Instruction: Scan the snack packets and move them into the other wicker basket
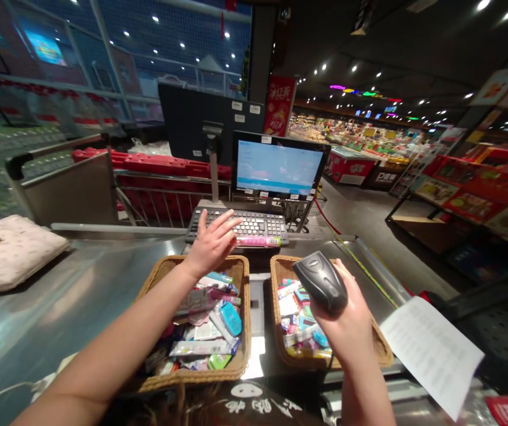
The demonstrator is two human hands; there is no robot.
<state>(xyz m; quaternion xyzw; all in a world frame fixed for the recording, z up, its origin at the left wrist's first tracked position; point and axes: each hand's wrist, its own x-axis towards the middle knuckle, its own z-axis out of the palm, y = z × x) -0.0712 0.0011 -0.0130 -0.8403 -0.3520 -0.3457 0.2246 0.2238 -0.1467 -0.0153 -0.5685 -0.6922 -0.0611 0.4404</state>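
My left hand (213,245) is palm down over the left part of the black keyboard (258,226), fingers spread. A slim pink packet with a green end (258,241) sticks out to the right from its thumb side, along the keyboard's front edge; the thumb's grip is mostly hidden. My right hand (354,307) is wrapped round a black handheld scanner (320,281), above the right wicker basket (275,296) of small packaged items. Below my left forearm is the left wicker basket (246,319), filled with similar packets, a blue case and a green piece.
A lit screen (278,165) stands behind the keyboard, beside the back of another monitor (192,118). A pale bag (14,251) lies at the left on the metal counter (103,266). Printed paper (431,349) lies at the right. Carts and store shelves are beyond.
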